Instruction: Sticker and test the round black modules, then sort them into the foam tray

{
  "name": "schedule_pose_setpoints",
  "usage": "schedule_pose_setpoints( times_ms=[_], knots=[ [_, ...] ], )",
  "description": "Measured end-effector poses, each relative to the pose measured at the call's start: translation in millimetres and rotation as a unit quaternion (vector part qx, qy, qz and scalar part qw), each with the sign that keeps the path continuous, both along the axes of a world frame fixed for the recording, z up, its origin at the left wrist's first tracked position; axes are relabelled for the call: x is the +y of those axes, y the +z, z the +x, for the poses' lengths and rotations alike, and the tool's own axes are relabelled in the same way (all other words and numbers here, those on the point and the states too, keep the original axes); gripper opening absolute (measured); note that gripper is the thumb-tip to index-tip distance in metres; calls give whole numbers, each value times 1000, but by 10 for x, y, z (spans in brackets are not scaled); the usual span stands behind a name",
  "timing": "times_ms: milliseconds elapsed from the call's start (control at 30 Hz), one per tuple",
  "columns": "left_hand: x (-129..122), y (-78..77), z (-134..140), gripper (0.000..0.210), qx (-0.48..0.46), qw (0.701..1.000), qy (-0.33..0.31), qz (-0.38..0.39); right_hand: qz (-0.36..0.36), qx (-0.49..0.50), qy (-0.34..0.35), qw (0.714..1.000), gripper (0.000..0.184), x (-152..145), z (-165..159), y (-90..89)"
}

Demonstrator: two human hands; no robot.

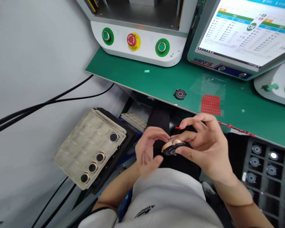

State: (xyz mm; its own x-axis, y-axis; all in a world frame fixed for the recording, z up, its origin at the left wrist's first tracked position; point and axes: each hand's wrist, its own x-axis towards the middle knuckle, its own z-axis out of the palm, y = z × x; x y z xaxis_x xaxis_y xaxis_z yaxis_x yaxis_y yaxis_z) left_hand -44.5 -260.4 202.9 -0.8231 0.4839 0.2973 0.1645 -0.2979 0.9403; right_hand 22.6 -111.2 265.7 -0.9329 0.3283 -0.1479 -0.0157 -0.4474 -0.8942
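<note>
A round watch case (173, 147) with a gold-coloured rim and a dark back is tilted in my right hand (205, 147), pinched between the thumb and a finger. A small red sticker (178, 128) clings to the raised index fingertip of that hand. My left hand (149, 150) is beside the case, thumb and fingers apart and curved round its left side. Whether its fingertips touch the rim I cannot tell. Beyond my hands, a dark watch back (180, 94) with a red mark lies on the green bench, left of a sheet of red stickers (211, 105).
On the left, stacked beige trays (78, 142) hold several watch cases. A black compartment tray (263, 190) with round watch parts is at the lower right. Behind the green bench (133, 74) stand a machine with an emergency stop button (131, 40) and a monitor (247, 31). Black cables (49, 102) cross the left.
</note>
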Motion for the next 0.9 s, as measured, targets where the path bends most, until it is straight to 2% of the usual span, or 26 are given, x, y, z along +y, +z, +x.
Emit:
schedule_pose_setpoints(
  times_ms=[33, 100, 133, 167, 200, 300, 367, 433, 500, 633, 700, 800, 900],
  knots=[
    [-12, 1, -12, 46, -129, 986, -108, 3, 39, 8, 12, 999, 57, 25, 13, 21],
    [-36, 10, -76, 56, -305, 897, -319, 19, 103, 19, 59, 993, 60, 76, 30, 53],
    [-43, 14, -123, 59, -352, 854, -382, 23, 125, 23, 91, 988, 62, 100, 33, 62],
    [-45, 17, -173, 59, -375, 824, -423, 21, 142, 25, 124, 982, 63, 123, 34, 66],
    [-43, 19, -224, 57, -379, 809, -450, 12, 154, 27, 157, 975, 64, 145, 31, 65],
    [-14, 18, -346, 57, -354, 801, -482, -29, 156, 37, 233, 959, 69, 196, 15, 49],
    [7, 19, -381, 61, -336, 798, -497, -53, 143, 40, 256, 955, 73, 213, 9, 32],
    [17, 29, -371, 63, -319, 809, -491, -55, 133, 48, 259, 955, 74, 215, 17, 13],
    [16, 53, -324, 64, -297, 843, -448, -20, 139, 73, 214, 964, 72, 204, 41, -4],
    [16, 136, -197, 66, -192, 940, -280, 22, 162, 98, -40, 981, 52, 150, 133, -6],
    [32, 176, -155, 67, -116, 973, -197, 14, 115, 58, -94, 987, 43, 107, 181, 8],
    [65, 212, -130, 67, -31, 992, -126, -3, -13, -5, -37, 999, 35, 40, 212, 12],
    [79, 229, -126, 64, 23, 993, -109, -33, -119, -31, 25, 992, 33, -3, 190, -19]
  ],
)
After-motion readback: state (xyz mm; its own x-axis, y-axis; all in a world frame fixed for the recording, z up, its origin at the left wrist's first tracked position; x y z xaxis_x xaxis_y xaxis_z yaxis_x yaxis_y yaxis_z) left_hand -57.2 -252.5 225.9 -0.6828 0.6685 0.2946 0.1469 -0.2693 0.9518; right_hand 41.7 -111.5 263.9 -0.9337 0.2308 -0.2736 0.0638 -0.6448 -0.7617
